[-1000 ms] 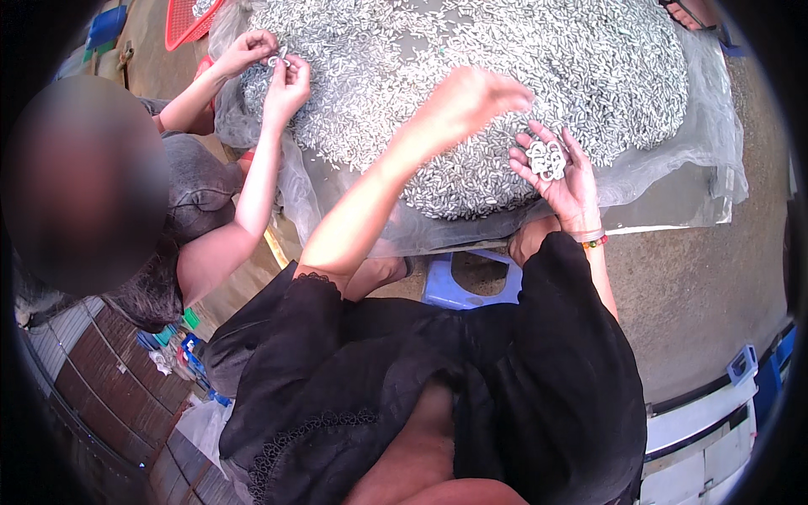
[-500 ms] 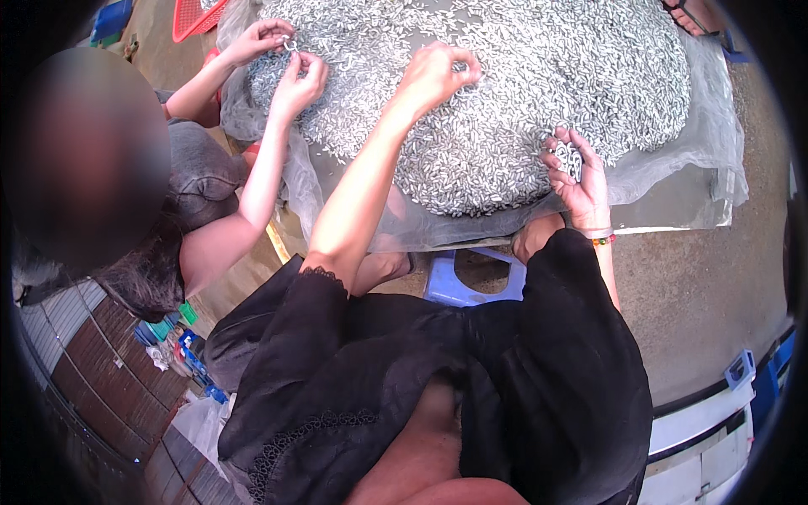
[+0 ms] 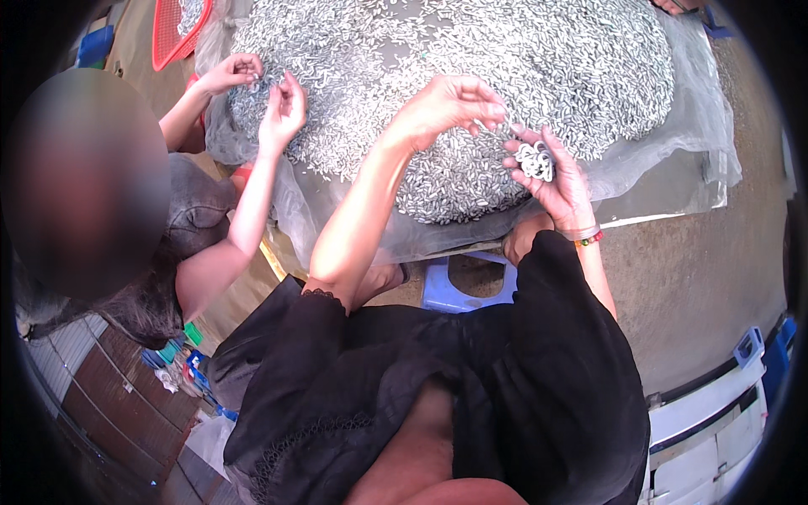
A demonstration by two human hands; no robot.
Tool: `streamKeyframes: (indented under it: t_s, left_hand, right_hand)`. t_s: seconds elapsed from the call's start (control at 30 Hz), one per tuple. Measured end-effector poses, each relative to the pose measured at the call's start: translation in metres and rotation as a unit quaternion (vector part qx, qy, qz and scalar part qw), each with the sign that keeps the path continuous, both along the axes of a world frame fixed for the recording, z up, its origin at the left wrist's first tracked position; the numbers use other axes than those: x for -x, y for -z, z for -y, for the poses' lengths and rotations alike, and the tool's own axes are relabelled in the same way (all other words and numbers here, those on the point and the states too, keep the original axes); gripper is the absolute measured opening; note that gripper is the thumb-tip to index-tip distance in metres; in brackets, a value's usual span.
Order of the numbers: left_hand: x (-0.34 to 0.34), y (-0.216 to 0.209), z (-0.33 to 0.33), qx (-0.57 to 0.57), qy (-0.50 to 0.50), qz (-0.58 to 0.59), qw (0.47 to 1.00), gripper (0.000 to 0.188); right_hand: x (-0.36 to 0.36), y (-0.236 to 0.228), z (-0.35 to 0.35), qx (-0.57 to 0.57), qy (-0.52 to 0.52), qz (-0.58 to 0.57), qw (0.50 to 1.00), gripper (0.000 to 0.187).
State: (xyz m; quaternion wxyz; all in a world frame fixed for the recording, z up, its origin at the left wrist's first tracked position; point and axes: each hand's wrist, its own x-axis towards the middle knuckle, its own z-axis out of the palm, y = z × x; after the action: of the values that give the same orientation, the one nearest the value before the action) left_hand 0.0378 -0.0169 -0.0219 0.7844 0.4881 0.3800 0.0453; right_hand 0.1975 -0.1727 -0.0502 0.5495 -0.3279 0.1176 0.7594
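Observation:
A broad pile of small silvery-white, elongated pieces [image 3: 471, 177] spreads in front of me on a translucent mesh sheet [image 3: 648, 181]. Over its near part, my left hand [image 3: 450, 109] reaches rightward with thumb and fingers pinched together; whatever lies between the tips is too small to make out. Just to its right, my right hand [image 3: 566, 187] is turned palm up, fingers curled around a cluster of small curled, ring-like white pieces [image 3: 535, 161]. The fingertips of both hands are close to each other.
At the left, another person's hands [image 3: 282, 114] work over the pile's edge. A red plastic basket [image 3: 175, 42] stands at the far left. A blue plastic stool [image 3: 438, 286] is below the near edge of the sheet. White boxes [image 3: 711, 417] sit at the lower right.
My left hand has come down and right from the pile toward my right hand. My right hand has shifted slightly left, still holding the curled pieces. The view has shifted a little.

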Motion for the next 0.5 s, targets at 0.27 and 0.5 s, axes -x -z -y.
streamKeyframes:
  t_s: [0.27,0.5]
  left_hand:
    - [-0.016,-0.017,0.048,-0.329,0.022,-0.120,0.936,0.011]
    - [-0.020,-0.027,0.104,-0.610,-0.019,-0.063,0.790,0.015]
  right_hand:
    - [-0.001,0.008,0.007,0.005,0.037,0.014,0.999,0.024]
    - [0.006,0.001,0.006,0.032,0.091,0.064,0.993,0.020]
